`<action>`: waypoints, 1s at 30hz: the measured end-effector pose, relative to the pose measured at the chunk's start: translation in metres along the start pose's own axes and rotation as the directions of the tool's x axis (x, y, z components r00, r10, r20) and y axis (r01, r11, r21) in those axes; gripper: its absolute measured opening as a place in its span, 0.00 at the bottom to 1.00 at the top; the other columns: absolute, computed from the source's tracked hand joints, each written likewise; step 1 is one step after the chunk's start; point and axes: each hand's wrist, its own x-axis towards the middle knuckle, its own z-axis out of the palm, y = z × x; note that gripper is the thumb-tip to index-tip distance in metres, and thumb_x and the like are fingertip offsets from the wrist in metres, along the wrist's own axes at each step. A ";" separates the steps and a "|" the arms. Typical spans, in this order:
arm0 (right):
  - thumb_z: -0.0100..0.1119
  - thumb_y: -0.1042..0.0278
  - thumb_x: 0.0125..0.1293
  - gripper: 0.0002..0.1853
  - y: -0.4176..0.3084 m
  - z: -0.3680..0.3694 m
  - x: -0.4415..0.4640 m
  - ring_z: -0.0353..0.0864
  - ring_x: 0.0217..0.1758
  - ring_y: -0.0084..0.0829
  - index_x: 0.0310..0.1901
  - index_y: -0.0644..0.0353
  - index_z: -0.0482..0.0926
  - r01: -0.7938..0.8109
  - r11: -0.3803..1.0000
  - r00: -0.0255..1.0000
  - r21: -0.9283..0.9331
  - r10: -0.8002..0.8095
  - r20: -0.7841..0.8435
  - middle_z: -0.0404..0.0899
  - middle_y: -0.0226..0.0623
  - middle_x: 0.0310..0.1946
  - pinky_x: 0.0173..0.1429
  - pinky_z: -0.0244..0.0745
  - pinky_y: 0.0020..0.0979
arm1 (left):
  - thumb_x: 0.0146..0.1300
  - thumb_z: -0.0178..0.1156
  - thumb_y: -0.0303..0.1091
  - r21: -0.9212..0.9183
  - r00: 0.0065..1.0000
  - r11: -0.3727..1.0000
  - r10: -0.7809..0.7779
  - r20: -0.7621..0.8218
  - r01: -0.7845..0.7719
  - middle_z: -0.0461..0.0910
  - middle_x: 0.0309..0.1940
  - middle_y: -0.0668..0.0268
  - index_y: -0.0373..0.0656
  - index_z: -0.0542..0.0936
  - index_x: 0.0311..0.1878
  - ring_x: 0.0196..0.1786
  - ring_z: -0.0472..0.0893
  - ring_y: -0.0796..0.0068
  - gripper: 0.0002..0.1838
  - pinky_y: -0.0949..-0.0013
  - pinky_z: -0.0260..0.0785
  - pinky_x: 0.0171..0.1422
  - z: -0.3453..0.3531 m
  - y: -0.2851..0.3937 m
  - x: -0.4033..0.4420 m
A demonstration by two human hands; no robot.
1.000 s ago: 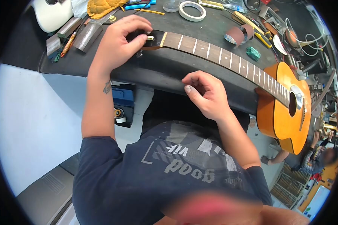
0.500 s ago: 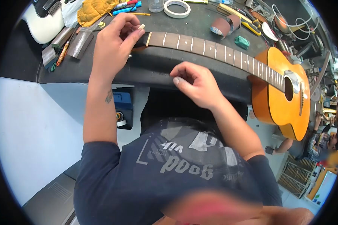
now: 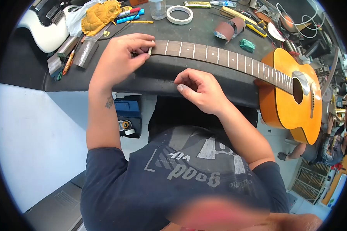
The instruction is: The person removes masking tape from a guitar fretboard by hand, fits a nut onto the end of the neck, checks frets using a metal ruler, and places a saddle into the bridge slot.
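Observation:
An acoustic guitar (image 3: pixel 297 111) with an orange-yellow body lies strings off, its neck (image 3: pixel 223 57) pointing left along the bench edge. At the neck's head end, my left hand (image 3: pixel 125 56) pinches a small pale guitar nut (image 3: pixel 152 47) between thumb and fingers, set across the end of the fretboard. The headstock is mostly hidden behind that hand. My right hand (image 3: pixel 200 90) hovers by the bench's front edge below the neck, fingers loosely curled, thumb apart, with nothing visible in it.
Masking tape (image 3: pixel 179 14), a clear jar (image 3: pixel 158 9), rolled sandpaper (image 3: pixel 229 30) and a green packet (image 3: pixel 247 45) lie behind the neck. A yellow cloth (image 3: pixel 100 17) and a white guitar body (image 3: pixel 42 29) sit at left. Another person (image 3: pixel 329 148) is at far right.
My left hand has brought the guitar nut down from above the headstock to the end of the fretboard. The right hand has stayed nearly still; the view has shifted slightly.

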 end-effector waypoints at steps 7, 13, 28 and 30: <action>0.70 0.72 0.78 0.09 -0.005 0.001 -0.003 0.83 0.40 0.19 0.54 0.65 0.86 0.057 0.995 0.998 -0.087 -0.059 -0.021 0.85 0.31 0.41 0.46 0.81 0.26 | 0.63 0.73 0.20 -0.075 0.999 0.996 -0.034 0.038 0.037 0.93 0.64 0.60 0.35 0.92 0.54 0.46 0.86 0.79 0.15 0.70 0.81 0.53 -0.004 -0.006 0.008; 0.70 0.73 0.77 0.09 -0.001 0.002 -0.006 0.84 0.41 0.21 0.54 0.65 0.86 0.091 0.994 0.995 -0.058 -0.093 -0.036 0.84 0.33 0.43 0.46 0.83 0.27 | 0.60 0.77 0.21 -0.153 1.000 0.988 0.002 -0.011 -0.003 0.94 0.62 0.62 0.37 0.93 0.49 0.50 0.85 0.79 0.13 0.70 0.79 0.55 0.003 -0.018 0.003; 0.70 0.76 0.76 0.09 0.000 0.001 -0.002 0.86 0.42 0.22 0.53 0.66 0.86 0.119 0.992 0.993 -0.052 -0.119 -0.007 0.85 0.34 0.44 0.46 0.83 0.27 | 0.65 0.73 0.14 -0.336 0.997 0.942 0.038 0.062 -0.015 0.90 0.66 0.55 0.36 0.93 0.48 0.50 0.86 0.81 0.11 0.75 0.79 0.49 0.000 -0.037 0.002; 0.70 0.76 0.76 0.08 -0.001 0.000 -0.002 0.85 0.42 0.22 0.53 0.66 0.86 0.120 0.992 0.993 -0.047 -0.120 -0.003 0.84 0.34 0.44 0.46 0.83 0.27 | 0.66 0.72 0.15 -0.335 0.997 0.942 0.055 0.049 -0.036 0.90 0.66 0.55 0.36 0.93 0.48 0.48 0.86 0.81 0.10 0.76 0.79 0.47 0.001 -0.038 0.002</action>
